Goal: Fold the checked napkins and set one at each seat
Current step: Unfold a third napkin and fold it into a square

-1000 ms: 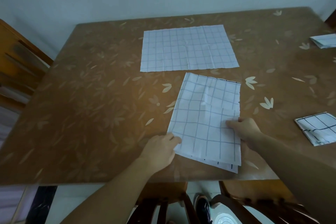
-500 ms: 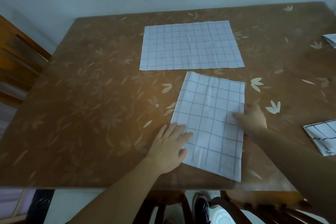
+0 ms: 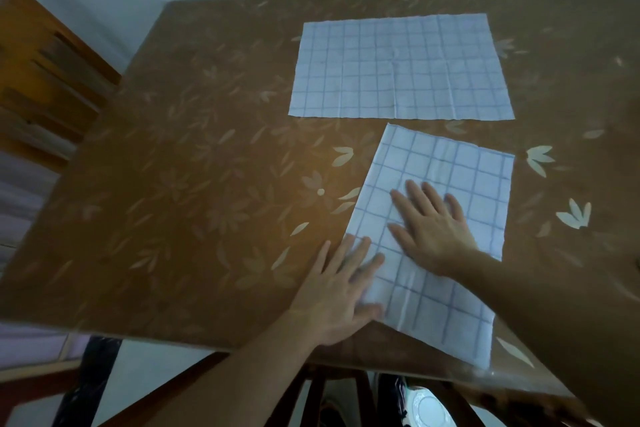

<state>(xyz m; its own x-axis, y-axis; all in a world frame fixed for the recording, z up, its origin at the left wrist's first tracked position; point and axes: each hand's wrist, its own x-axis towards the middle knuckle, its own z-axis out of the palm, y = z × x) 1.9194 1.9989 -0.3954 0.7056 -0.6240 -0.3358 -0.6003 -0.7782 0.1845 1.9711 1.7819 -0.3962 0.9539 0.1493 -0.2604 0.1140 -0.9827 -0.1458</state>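
Head view, right hand (image 3: pixel 433 229) covering folded napkin (image 3: pixel 446 184)

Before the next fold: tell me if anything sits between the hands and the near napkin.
Nothing visible does. The left hand and right hand both lie flat, directly on the folded napkin. The unfolded napkin lies apart, farther back on the table.

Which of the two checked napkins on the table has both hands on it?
The nearer white blue-checked cloth napkin, lying askew at the table's front edge: left hand and right hand lie flat on it. The far checked napkin lies spread out, untouched.
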